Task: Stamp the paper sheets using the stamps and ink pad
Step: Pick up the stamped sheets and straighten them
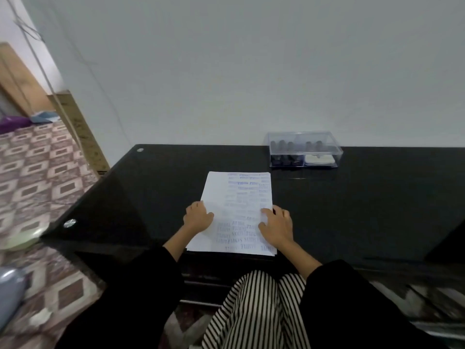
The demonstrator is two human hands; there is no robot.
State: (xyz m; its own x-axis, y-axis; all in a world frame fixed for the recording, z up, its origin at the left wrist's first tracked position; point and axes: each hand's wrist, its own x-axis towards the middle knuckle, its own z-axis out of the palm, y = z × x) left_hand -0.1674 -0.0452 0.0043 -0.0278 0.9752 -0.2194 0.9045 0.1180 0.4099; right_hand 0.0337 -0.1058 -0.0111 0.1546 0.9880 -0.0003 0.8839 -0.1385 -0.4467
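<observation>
Squaring paper sheets (239, 197), I judge: right hand (276, 225) fingers spread flat, left hand (197, 217) apparently pinching the edge. Next: stamps (284, 148), upper right.

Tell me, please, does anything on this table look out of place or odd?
The top sheet of the paper stack is already crowded with blue stamp prints, overlapping and running in different directions. The stack also lies slightly turned against the table edge. Nothing looks spilled or damaged.

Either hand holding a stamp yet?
No, the left hand and right hand are both on the paper; the stamps sit inside the clear box.
</observation>
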